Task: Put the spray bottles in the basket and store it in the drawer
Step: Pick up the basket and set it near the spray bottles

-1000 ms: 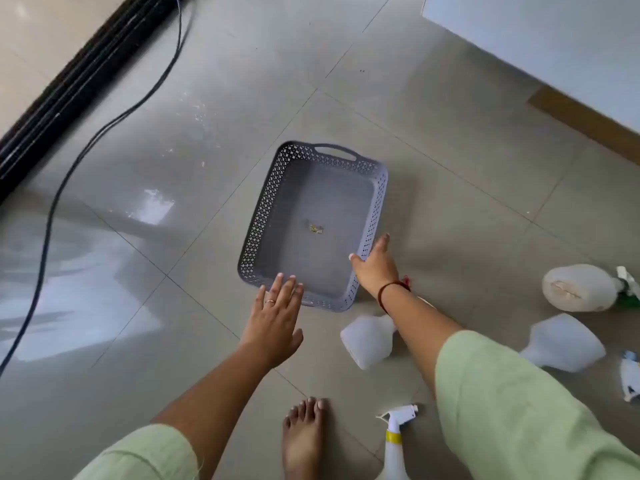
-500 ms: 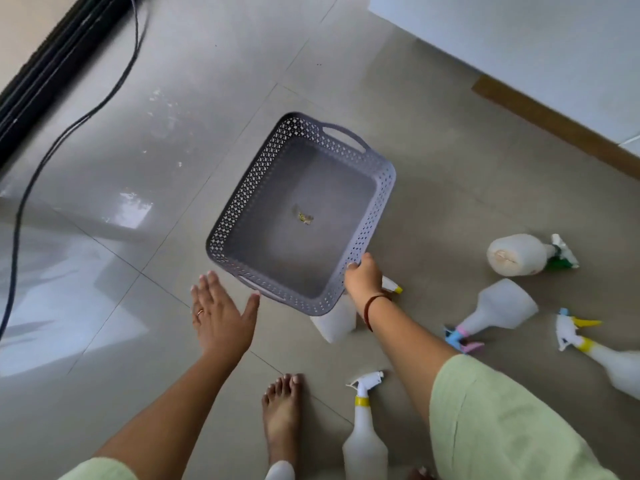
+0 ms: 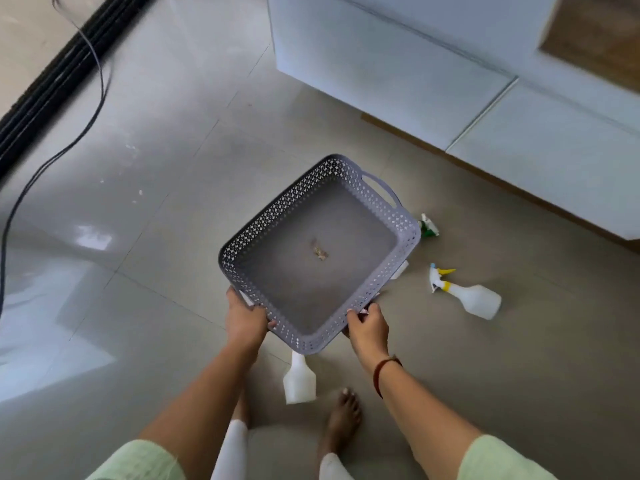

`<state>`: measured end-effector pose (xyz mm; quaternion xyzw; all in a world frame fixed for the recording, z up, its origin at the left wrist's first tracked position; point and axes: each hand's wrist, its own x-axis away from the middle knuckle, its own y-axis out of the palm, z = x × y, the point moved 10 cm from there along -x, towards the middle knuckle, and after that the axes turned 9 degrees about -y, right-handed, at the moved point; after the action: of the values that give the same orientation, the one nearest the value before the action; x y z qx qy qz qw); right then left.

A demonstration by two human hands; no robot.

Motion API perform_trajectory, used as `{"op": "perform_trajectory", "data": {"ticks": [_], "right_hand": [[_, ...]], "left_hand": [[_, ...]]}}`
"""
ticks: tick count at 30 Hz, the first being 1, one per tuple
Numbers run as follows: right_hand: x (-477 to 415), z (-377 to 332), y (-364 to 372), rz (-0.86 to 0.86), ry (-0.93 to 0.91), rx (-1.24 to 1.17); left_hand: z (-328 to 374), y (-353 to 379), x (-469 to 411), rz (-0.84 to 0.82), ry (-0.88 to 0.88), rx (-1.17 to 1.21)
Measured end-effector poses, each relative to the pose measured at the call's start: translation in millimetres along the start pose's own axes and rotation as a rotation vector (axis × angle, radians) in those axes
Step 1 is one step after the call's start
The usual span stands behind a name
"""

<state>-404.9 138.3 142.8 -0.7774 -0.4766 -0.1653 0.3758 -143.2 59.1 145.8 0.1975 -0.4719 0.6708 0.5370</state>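
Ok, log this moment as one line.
both hands: left hand, right hand hold basket | basket: no bottles | spray bottle: on floor

No text, label, brand, number or sign can be read anywhere. The spray bottles (image 3: 474, 297) on the floor are seen as plain white, without legible print, and the small scrap (image 3: 320, 251) lying inside the grey basket (image 3: 408, 237) is too blurred for any writing to be made out.

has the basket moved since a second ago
Yes. The basket was lying on the floor; now both hands hold it up, and it covers spray bottles that lay to its right, nearer the white cabinet.
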Motion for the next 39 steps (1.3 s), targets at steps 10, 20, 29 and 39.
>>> {"op": "perform_trajectory", "data": {"ticks": [10, 20, 29, 39], "right_hand": [[53.1, 67.6, -128.0, 0.359, -0.096, -0.094], [105.8, 128.1, 46.2, -0.377, -0.039, 0.55], [117.8, 135.4, 218.7, -0.454, -0.173, 0.472], [56.6, 129.6, 351.9, -0.666, -0.327, 0.709]], "left_hand": [[-78.0, -38.2, 50.9, -0.179, 0.04, -0.23], [-232.5, -185.5, 28.0, -0.188, -0.085, -0.403], [-355.9, -291.5, -38.7, 0.088, -0.241, -0.193], [-460.3, -259.1, -104.6, 0.286, -0.49, -0.079]]}}
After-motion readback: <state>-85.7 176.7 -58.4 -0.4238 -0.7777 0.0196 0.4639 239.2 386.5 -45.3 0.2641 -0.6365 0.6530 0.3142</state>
